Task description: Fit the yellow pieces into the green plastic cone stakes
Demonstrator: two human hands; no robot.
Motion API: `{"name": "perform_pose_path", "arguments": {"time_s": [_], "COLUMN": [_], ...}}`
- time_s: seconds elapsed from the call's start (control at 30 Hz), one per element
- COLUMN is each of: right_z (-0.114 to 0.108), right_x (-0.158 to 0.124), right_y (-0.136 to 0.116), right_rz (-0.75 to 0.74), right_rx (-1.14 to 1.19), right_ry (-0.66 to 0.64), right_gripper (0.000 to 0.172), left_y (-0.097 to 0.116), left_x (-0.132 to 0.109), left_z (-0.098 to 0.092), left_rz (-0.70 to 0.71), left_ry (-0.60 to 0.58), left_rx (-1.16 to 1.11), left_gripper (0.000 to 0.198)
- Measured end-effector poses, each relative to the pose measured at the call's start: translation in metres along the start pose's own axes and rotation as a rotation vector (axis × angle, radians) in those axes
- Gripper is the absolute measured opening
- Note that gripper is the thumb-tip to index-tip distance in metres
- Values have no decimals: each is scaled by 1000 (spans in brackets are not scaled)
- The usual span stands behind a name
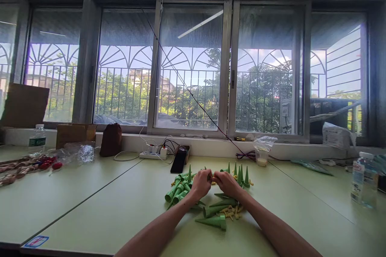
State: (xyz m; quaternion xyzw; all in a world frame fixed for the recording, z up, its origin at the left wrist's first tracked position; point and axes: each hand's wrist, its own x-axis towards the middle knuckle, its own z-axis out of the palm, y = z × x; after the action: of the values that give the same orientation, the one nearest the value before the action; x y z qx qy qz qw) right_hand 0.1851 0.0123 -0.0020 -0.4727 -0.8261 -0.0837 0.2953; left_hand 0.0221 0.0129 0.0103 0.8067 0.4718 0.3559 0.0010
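Note:
My left hand and my right hand meet over the middle of the table, fingers curled and the fingertips close together. Whatever they hold, if anything, is hidden by the fingers. To the left of my left hand lies a pile of green hollow cone pieces. Beyond my right hand several pointed green cones stand upright, with small yellow pieces around them. Nearer to me, between my forearms, lie a green cone on its side and a heap of small yellow peg-like pieces.
A black phone and a white power strip lie near the window ledge. A plastic cup stands beyond the cones. At the right is a clear bottle; at the left, a brown pouch and a cardboard box.

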Motion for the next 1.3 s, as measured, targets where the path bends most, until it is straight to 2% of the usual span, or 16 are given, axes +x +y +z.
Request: {"name": "perform_pose_path", "arguments": {"time_s": [0.37,0.6,1.03,1.3], "right_z": [1,-3,-4,-3], "right_x": [0,-1,-1,-2], "right_y": [1,-2,-2,-2], "right_rz": [-23,-27,-18,-16], "right_rx": [8,15,2,-12], "right_ry": [6,18,-5,-2], "right_gripper": [23,28,30,29], "left_y": [3,2,-2,1], "left_x": [-1,-1,1,-1], "left_z": [-3,-1,3,0], "left_rz": [-16,1,27,0], "left_ry": [-17,-20,14,-16], "left_rx": [12,-18,-12,2], "left_gripper": [12,13,10,10]}}
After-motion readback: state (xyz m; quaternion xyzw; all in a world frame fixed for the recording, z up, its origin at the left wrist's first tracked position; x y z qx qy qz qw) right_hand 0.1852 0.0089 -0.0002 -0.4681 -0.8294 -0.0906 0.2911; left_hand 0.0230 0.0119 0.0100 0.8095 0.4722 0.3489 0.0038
